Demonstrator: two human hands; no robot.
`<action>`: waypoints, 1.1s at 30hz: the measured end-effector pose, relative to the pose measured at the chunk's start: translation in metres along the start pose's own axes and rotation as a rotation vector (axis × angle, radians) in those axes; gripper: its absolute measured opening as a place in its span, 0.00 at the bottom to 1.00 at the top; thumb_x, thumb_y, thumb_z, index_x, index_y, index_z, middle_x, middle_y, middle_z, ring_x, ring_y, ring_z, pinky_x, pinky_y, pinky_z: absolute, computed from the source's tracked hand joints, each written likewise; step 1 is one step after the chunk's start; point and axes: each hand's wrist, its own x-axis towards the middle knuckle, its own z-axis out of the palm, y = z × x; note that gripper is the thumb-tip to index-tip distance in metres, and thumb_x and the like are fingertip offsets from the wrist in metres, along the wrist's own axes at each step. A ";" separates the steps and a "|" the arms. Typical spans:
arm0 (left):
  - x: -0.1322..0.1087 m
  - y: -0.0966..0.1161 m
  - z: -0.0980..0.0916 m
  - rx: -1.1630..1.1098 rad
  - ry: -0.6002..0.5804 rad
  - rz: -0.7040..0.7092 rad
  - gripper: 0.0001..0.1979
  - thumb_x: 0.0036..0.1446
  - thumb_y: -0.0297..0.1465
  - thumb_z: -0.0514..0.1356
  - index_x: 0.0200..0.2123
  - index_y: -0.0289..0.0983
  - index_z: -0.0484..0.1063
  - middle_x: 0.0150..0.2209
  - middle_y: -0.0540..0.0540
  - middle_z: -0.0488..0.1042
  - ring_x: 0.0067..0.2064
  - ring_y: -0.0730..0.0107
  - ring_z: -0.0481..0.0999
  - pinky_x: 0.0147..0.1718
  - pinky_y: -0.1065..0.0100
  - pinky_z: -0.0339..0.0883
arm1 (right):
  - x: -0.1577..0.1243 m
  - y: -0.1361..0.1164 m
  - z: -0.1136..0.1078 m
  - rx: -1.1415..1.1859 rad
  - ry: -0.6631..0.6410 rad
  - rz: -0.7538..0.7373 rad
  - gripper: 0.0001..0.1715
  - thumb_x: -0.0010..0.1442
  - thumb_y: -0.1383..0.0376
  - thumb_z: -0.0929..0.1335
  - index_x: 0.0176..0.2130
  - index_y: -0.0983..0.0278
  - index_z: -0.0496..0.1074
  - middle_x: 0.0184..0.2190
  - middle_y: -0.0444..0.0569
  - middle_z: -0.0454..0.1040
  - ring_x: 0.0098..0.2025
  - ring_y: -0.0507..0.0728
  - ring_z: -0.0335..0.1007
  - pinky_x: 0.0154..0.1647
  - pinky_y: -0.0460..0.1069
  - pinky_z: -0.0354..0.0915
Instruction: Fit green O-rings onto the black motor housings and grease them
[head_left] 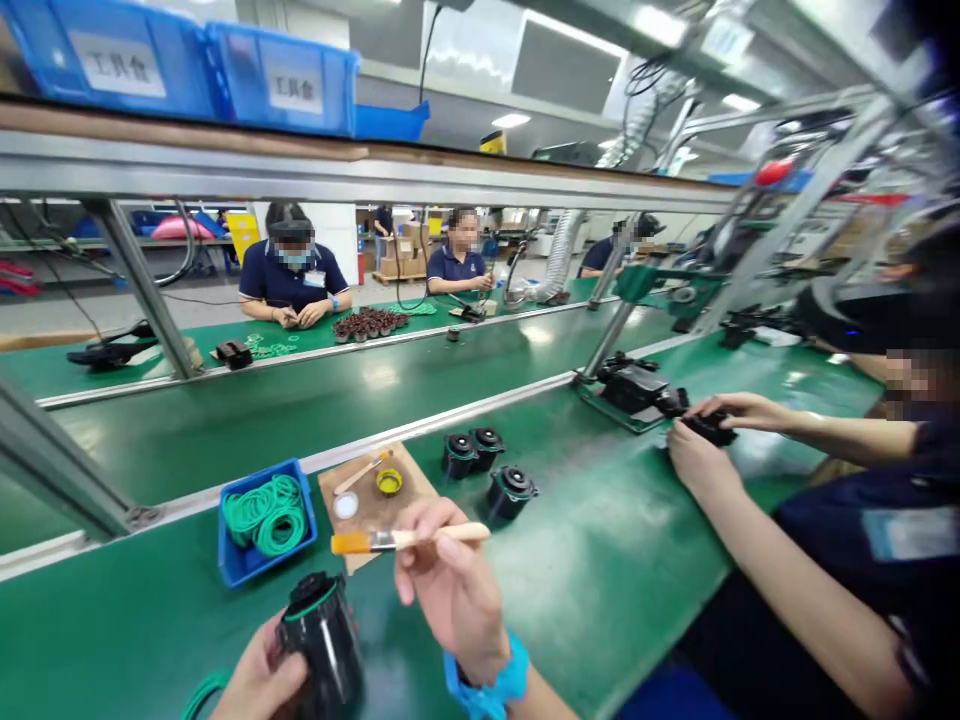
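My left hand (pixel 266 672) is wrapped round a black cylindrical housing (pixel 324 650), which stands roughly upright with a green ring (pixel 311 608) round its top. Above and to the right of it, my right hand (pixel 450 575) pinches the pale wooden handle of a paintbrush (pixel 375 541). The brush lies level, its orange bristles pointing left, apart from the housing. Behind the brush is a brown board (pixel 412 476) that bears a yellow-rimmed pot (pixel 389 482), a white lid (pixel 346 505) and a second small brush (pixel 363 472).
A blue bin (pixel 231 565) of green rings stands left of the board. Three black housings (pixel 513 492) stand to its right. At the right, a co-worker's hands (pixel 705 455) hold a black part near a black fixture (pixel 634 390). A metal shelf beam (pixel 450 180) crosses overhead.
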 end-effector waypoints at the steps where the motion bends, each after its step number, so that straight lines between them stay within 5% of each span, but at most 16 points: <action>1: 0.009 -0.003 0.011 0.077 -0.007 0.024 0.42 0.32 0.45 0.75 0.51 0.32 0.71 0.51 0.35 0.73 0.48 0.50 0.75 0.49 0.57 0.68 | -0.003 -0.014 0.000 -0.066 0.030 -0.074 0.09 0.62 0.61 0.66 0.38 0.61 0.75 0.34 0.48 0.64 0.32 0.48 0.66 0.23 0.40 0.66; 4: 0.041 -0.011 0.057 0.423 -0.110 0.095 0.39 0.39 0.39 0.73 0.54 0.35 0.66 0.57 0.40 0.68 0.57 0.58 0.70 0.57 0.62 0.62 | -0.018 -0.064 -0.008 -0.217 0.171 -0.255 0.08 0.62 0.62 0.66 0.36 0.61 0.75 0.33 0.48 0.65 0.31 0.48 0.67 0.23 0.41 0.66; 6: 0.066 -0.019 0.092 0.815 -0.133 0.322 0.29 0.41 0.36 0.70 0.47 0.33 0.69 0.50 0.40 0.73 0.51 0.58 0.72 0.53 0.61 0.64 | -0.032 -0.094 -0.020 -0.278 0.272 -0.336 0.07 0.60 0.61 0.67 0.35 0.61 0.75 0.31 0.48 0.66 0.29 0.48 0.67 0.23 0.41 0.67; 10: 0.108 -0.039 0.149 0.959 -0.041 0.420 0.27 0.38 0.31 0.70 0.45 0.32 0.71 0.44 0.41 0.74 0.42 0.59 0.72 0.45 0.59 0.65 | -0.066 -0.135 -0.040 -0.414 0.423 -0.398 0.08 0.57 0.60 0.69 0.34 0.62 0.75 0.31 0.49 0.68 0.28 0.50 0.67 0.21 0.43 0.66; 13: 0.121 -0.053 0.169 0.977 -0.027 0.467 0.29 0.39 0.29 0.70 0.48 0.31 0.71 0.44 0.41 0.74 0.43 0.59 0.72 0.45 0.60 0.65 | -0.090 -0.155 -0.048 -0.486 0.477 -0.404 0.09 0.56 0.59 0.69 0.34 0.61 0.76 0.31 0.51 0.69 0.28 0.51 0.67 0.20 0.45 0.66; 19: 0.109 -0.058 0.162 0.943 -0.097 0.560 0.29 0.41 0.27 0.69 0.50 0.33 0.70 0.48 0.44 0.73 0.47 0.64 0.72 0.48 0.64 0.65 | -0.114 -0.172 -0.063 -0.448 0.652 -0.417 0.11 0.48 0.57 0.74 0.30 0.61 0.75 0.28 0.50 0.70 0.27 0.52 0.65 0.19 0.46 0.65; 33: 0.085 -0.049 0.145 0.997 -0.161 0.660 0.29 0.42 0.26 0.70 0.50 0.39 0.70 0.50 0.48 0.72 0.51 0.65 0.69 0.52 0.64 0.62 | -0.106 -0.143 -0.077 -0.351 0.765 -0.323 0.15 0.44 0.55 0.75 0.29 0.62 0.75 0.28 0.50 0.68 0.26 0.51 0.64 0.20 0.45 0.63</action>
